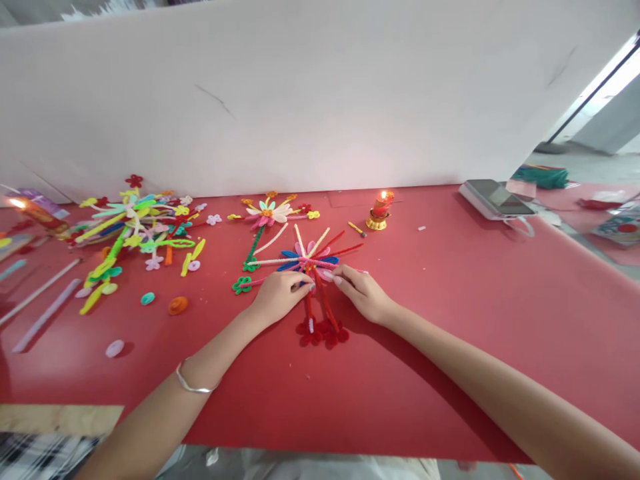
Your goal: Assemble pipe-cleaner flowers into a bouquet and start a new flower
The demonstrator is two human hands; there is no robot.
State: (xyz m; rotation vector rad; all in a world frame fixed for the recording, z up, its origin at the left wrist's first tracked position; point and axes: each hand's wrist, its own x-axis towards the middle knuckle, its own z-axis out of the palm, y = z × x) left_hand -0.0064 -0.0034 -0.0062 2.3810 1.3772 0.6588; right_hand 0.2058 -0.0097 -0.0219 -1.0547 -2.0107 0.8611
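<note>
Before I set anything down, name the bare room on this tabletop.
Nearly bare: between the device and right forearm; also between both forearms, below the red flowers. Crowded: left, by the flower pile, and around left hand and right hand.

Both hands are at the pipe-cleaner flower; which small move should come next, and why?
Perhaps ease the two lower red stems apart with the right hand, while the left hand steadies the pipe-cleaner flower: the stems' red blossoms crowd together.
</note>
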